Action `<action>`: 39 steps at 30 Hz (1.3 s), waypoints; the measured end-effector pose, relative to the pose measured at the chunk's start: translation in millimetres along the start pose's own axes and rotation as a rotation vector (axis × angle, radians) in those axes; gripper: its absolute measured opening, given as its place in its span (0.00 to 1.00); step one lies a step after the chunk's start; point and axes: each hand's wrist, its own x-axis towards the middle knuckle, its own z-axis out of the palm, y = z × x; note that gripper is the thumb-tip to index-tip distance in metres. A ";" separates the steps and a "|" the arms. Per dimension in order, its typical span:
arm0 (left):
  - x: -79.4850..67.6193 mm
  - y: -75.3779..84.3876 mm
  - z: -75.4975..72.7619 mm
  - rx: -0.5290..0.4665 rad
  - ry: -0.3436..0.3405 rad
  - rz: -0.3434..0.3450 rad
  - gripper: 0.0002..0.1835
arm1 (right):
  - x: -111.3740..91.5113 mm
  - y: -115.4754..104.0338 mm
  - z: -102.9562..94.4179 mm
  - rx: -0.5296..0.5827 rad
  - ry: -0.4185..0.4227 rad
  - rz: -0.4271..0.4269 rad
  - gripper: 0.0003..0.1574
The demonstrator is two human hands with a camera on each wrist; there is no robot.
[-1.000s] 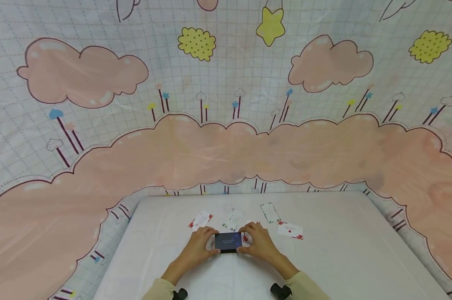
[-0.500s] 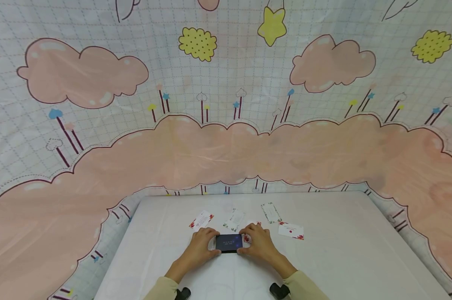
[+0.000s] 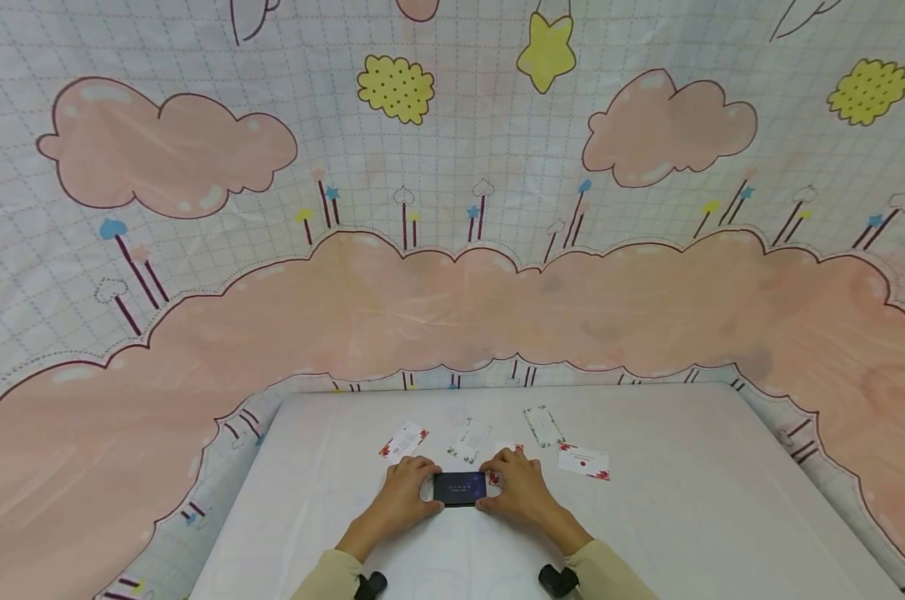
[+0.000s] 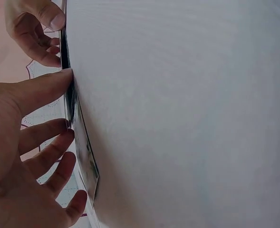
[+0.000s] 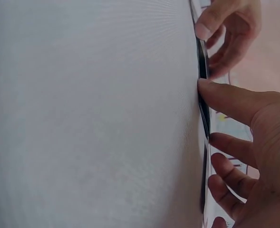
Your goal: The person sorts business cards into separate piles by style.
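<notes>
A dark card (image 3: 460, 489) with small pale print lies low over the white table in front of the person. Its left end is pinched between thumb and fingers of the left hand (image 3: 405, 490). The right hand (image 3: 522, 487) pinches the opposite end the same way. Both wrist views catch the card edge-on, as a thin dark strip (image 4: 66, 52) that seems layered; whether it is one card or a stack I cannot tell. A white card with red flowers (image 3: 494, 478) shows partly under the right hand. Beside the left fingers a pale card (image 4: 86, 147) slants near the tabletop.
Several white cards lie beyond the hands: a red-cornered card (image 3: 403, 442), a green-edged card (image 3: 469, 439), another green-bordered card (image 3: 544, 426) and a red-cornered card (image 3: 583, 461). A patterned cloth (image 3: 452, 308) hangs behind the white table (image 3: 685, 500).
The dark card's far edge has dropped slightly toward the person, so its face looks narrower. Both hands keep their pinch at its ends and have hardly moved.
</notes>
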 end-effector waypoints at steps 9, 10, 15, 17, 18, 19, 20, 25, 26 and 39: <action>-1.4 1.2 2.0 0.002 -0.012 -0.006 0.28 | -2.2 0.3 -0.8 -0.003 -0.005 -0.004 0.32; -1.6 1.5 1.9 0.000 -0.012 -0.006 0.28 | -2.4 0.7 -0.9 -0.006 -0.005 -0.005 0.32; -3.3 2.6 1.6 -0.007 -0.008 -0.005 0.29 | -2.5 2.8 -0.8 -0.020 -0.003 -0.006 0.34; -4.3 2.7 2.1 -0.005 -0.006 -0.009 0.30 | -3.3 3.3 -0.8 -0.021 0.003 -0.002 0.34; -4.8 2.7 2.6 -0.001 -0.003 -0.011 0.30 | -3.9 3.5 -1.1 -0.017 0.010 -0.002 0.34; -5.5 2.9 2.8 0.002 0.000 -0.012 0.30 | -4.7 3.5 -1.4 -0.014 0.015 0.002 0.34; -6.3 3.1 3.2 0.003 0.005 -0.014 0.30 | -5.7 3.3 -1.9 -0.007 0.022 0.009 0.33; -12.1 6.4 2.6 0.006 0.056 -0.003 0.30 | -11.2 2.2 -9.1 0.073 0.066 0.016 0.29; -13.8 7.7 1.7 0.000 0.067 -0.002 0.30 | -12.5 1.5 -11.6 0.097 0.072 0.013 0.29; -44.0 23.0 -15.1 0.004 0.250 -0.022 0.27 | -24.0 -13.6 -42.1 0.232 0.131 -0.037 0.27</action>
